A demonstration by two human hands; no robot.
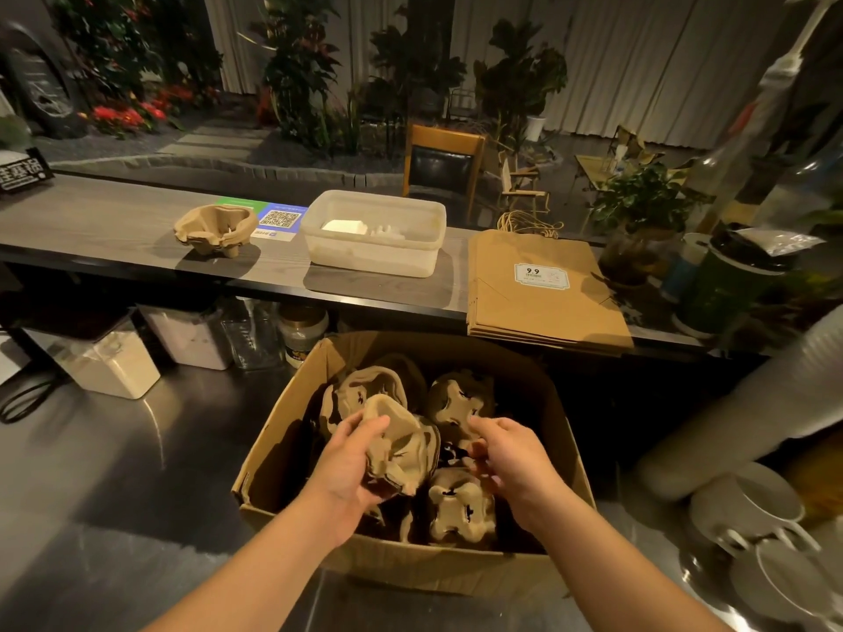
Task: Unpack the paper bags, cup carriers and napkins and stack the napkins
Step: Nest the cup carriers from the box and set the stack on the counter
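Note:
An open cardboard box (292,421) stands on the steel counter and holds several brown pulp cup carriers (460,508). My left hand (351,467) grips one cup carrier (401,444) above the box. My right hand (506,453) reaches into the box beside it, fingers loosely curled among the carriers; whether it holds one is unclear. On the raised wooden bar lies a single cup carrier (216,230), a flat stack of brown paper bags (543,294), and a translucent plastic tub (374,257) with white napkins (344,226) inside.
Lidded containers (109,362) and jars (301,330) stand under the bar at left. White cups (748,499) and a sleeve of cups (775,385) sit at right. A QR-code sign (278,218) lies on the bar. A green cup (725,289) and potted plant (638,207) crowd the bar's right end.

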